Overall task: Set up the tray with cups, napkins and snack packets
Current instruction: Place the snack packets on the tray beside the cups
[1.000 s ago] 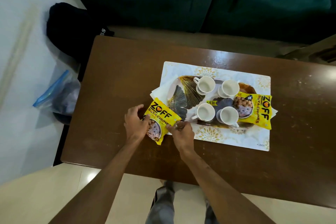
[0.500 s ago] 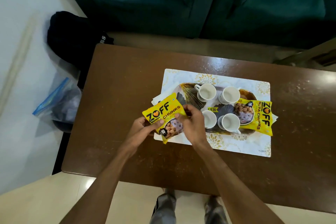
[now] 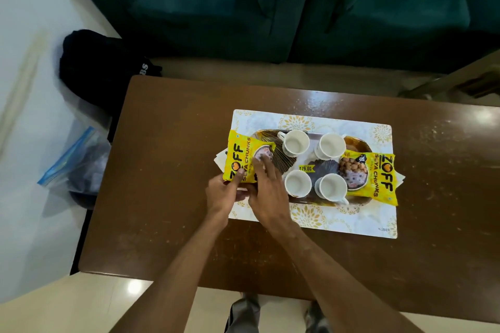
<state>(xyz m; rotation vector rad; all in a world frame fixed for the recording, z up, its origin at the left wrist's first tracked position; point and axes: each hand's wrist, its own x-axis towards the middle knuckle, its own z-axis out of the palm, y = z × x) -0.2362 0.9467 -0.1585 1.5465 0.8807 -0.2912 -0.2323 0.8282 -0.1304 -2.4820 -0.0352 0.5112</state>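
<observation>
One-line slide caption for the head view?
Left hand pinches, right hand presses a yellow snack packet at the tray's left end; matching packet opposite, four white cups between.

One wide-angle view from the person's head looks steeply down from close above the near edge of the desk (image 3: 167,170). It faces the far green sofa (image 3: 243,8), with the tray (image 3: 362,143) near mid-frame and the floor (image 3: 32,197) at left.

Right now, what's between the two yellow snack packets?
In the head view, four white cups stand in two rows on the tray, between the left packet and the right packet.
</observation>
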